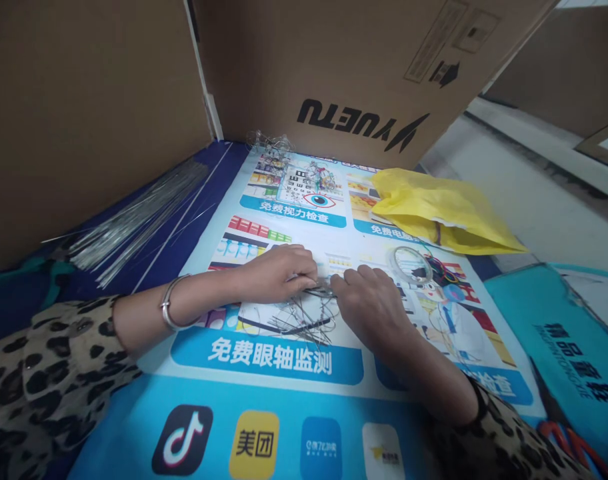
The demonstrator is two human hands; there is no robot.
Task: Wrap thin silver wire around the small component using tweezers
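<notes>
My left hand [284, 270] and my right hand [371, 303] come close together over the printed poster [264, 393], fingers curled in a pinch. Between their fingertips runs thin metal wire [324, 288], partly hidden by the fingers. Just below the hands lies a loose tangle of short wire pieces [307, 323] on the poster. To the right of my right hand rests a round coil of pale wire [413, 265], with several coloured wire loops [447, 270] beside it.
Long straight wires [144, 217] lie in a bundle at the left. Wire clusters [271, 143] sit at the back, before a cardboard wall [354, 67]. On the right are a yellow bag [439, 207], a teal bag [549, 320] and red handles [567, 440].
</notes>
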